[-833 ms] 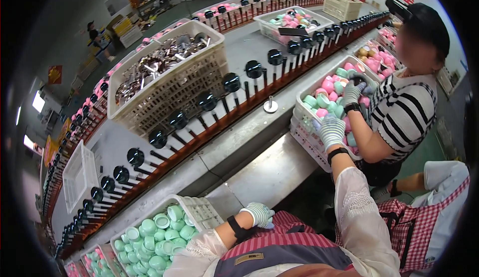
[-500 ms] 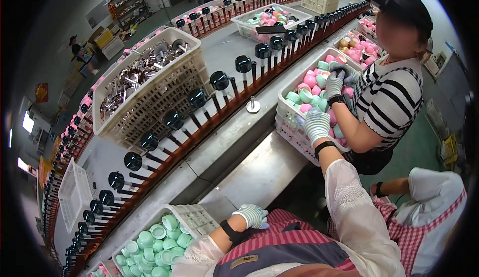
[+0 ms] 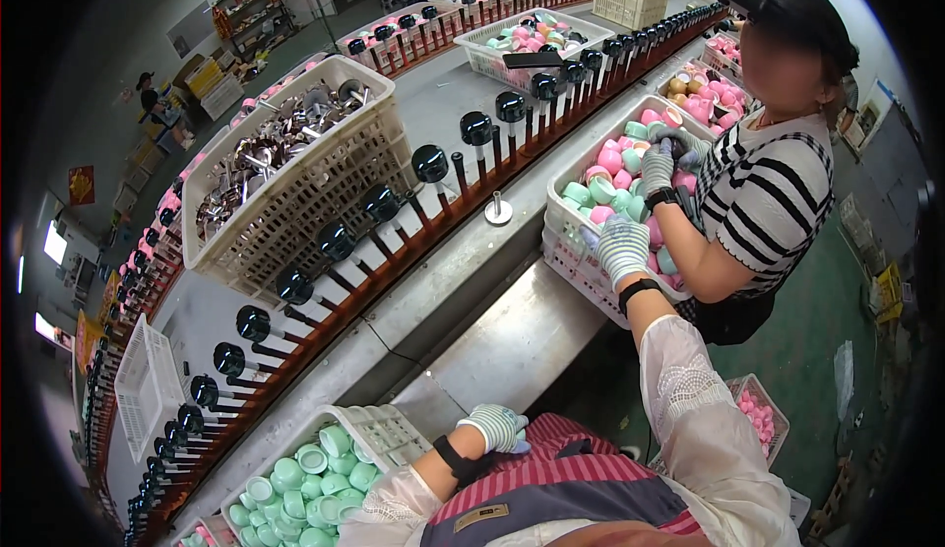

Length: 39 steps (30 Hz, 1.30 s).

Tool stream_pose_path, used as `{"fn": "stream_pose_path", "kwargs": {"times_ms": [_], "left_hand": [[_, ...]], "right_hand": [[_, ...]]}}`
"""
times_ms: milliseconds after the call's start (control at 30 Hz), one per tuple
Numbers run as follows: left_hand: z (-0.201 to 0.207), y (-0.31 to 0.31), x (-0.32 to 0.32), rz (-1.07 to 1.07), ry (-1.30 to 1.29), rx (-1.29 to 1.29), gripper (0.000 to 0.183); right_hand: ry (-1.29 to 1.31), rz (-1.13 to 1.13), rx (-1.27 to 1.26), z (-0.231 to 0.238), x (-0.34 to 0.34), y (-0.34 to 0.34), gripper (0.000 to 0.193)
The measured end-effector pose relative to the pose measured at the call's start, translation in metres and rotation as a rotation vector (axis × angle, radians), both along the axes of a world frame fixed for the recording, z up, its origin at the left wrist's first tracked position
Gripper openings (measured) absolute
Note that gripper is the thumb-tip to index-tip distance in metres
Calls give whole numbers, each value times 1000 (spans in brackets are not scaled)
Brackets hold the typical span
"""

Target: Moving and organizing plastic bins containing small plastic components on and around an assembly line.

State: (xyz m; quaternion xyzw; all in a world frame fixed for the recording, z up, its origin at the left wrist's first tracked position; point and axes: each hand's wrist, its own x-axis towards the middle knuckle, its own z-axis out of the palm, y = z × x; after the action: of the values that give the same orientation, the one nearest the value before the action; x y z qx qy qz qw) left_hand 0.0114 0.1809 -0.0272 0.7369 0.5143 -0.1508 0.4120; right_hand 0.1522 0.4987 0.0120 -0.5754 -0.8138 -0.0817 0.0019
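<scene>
We see a workshop with a metal counter (image 3: 423,293), and along it curves a line of dark, glossy round pieces (image 3: 429,164) standing on stems. Behind this line stands a large cream basket (image 3: 325,188) full of shiny metal parts, and on the near edge of the counter there is a pale disc with an upright pin (image 3: 498,211).

Our right hand (image 3: 624,250), in a striped glove, reaches to the near side of a white crate (image 3: 564,215) filled with pink and mint cups (image 3: 601,191). The cups lie heaped, some with the mouth upward, some sideways. The fingertips are partly hidden there, so we cannot tell if this grip has a cup, the rim, or nothing. Our left hand (image 3: 499,429) rests low against the striped apron (image 3: 551,463), its fingers loosely bent; whether something is inside this grip, we cannot tell. Beside it is a second basket (image 3: 392,432) with only mint-coloured cups (image 3: 288,472). A co-worker's gloved hand (image 3: 658,165) is over the far part of the crate.

We judge each cup to be light, stiff and rather smooth, so it may slip in a glove, and its surface may scratch. It is better taken around the side, or with a thumb inside the mouth.
</scene>
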Motion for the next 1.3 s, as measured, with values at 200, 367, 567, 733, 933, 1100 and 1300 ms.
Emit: {"fn": "stream_pose_path", "kwargs": {"times_ms": [200, 367, 567, 733, 933, 1100, 1300], "left_hand": [[-4, 3, 0, -33, 11, -7, 60], [-7, 9, 2, -49, 29, -9, 62], [-11, 12, 3, -36, 16, 8, 59], [-19, 13, 0, -50, -10, -1, 63], [-2, 19, 3, -43, 35, -35, 61], [-15, 16, -1, -17, 14, -24, 61], [-8, 14, -6, 18, -31, 4, 64]], "right_hand": [[1, -10, 6, -5, 2, 5, 61], [16, -36, -33, -4, 1, 9, 62], [-5, -63, -55, -4, 3, 16, 63], [6, -28, -73, 3, -2, 15, 63], [5, -10, -49, 3, -1, 17, 65], [-13, 41, -23, 5, -8, 21, 66], [27, 43, -69, 9, -9, 20, 66]]}}
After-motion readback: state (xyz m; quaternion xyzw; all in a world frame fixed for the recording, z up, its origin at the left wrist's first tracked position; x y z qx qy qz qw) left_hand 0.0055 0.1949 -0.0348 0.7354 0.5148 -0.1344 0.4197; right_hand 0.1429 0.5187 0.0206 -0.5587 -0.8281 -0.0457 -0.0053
